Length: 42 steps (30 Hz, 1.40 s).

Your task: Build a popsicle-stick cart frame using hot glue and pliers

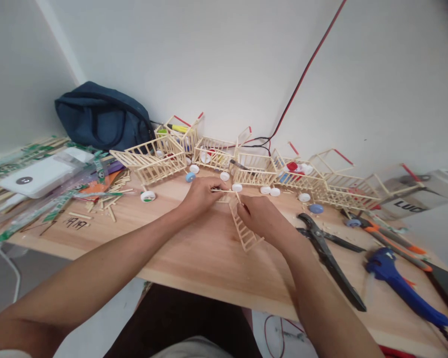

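Both my hands meet near the middle of the wooden table. My left hand [203, 193] is closed, pinching a thin wooden stick [222, 191] that points to the right. My right hand [259, 214] is closed round a small ladder-like stick frame [246, 232], whose lower part slants down toward me and touches or hovers just over the tabletop. The stick's right end comes close to the frame's upper end; I cannot tell whether they touch. Just behind my hands stand miniature shopping carts made of sticks, one nearest being this cart [256, 169] with white wheels.
Left lie a stick cart [157, 166], a white power bank [47, 171], plastic wrappers and cut sticks [112, 211]. A blue bag [104, 117] leans on the wall. At right are black cutters [324, 253], a blue glue gun [403, 288] and orange-handled pliers [392, 238].
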### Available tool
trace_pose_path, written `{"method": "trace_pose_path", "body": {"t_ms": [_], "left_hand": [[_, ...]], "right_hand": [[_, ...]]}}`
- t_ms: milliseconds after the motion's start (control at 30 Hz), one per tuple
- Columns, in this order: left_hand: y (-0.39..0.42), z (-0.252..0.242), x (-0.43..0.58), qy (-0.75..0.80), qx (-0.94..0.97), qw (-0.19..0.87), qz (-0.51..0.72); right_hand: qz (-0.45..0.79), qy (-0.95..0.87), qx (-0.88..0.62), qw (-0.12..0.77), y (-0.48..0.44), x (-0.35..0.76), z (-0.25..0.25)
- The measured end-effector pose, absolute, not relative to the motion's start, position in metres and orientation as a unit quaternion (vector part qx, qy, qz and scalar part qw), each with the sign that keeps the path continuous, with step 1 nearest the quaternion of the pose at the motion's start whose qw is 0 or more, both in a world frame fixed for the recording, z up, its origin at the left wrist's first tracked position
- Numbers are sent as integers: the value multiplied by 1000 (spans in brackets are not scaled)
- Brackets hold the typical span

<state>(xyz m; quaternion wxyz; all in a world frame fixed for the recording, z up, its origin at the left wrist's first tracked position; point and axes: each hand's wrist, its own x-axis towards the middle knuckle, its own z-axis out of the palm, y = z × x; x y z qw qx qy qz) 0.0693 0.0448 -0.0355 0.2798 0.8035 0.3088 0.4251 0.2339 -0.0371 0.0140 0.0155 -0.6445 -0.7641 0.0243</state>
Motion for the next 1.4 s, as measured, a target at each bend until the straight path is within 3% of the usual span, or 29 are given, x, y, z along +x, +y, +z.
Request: {"method": "trace_pose_path", "body": {"t_ms": [1400], "left_hand": [[38,-35,73,284,801,265,455]], "right_hand": [[30,-778,-625,59,-36,238,10]]}}
